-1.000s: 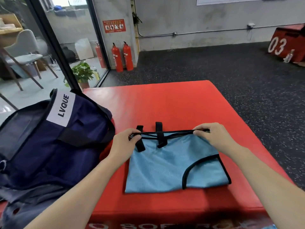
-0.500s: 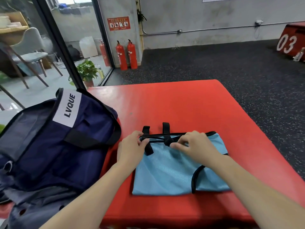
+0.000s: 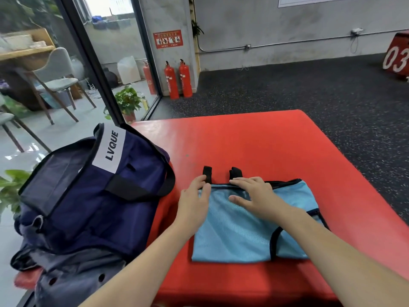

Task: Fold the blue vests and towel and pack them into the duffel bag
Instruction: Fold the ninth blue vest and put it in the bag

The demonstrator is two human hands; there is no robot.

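Folded vest (image 3: 239,235) lies beside duffel bag (image 3: 88,196).

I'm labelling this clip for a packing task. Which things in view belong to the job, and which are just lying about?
Part of the job:
blue vest, under both hands
left hand and right hand, flat on it
navy duffel bag
red mat, the work surface

Just lying about:
fire extinguishers
potted plant
chair
red box
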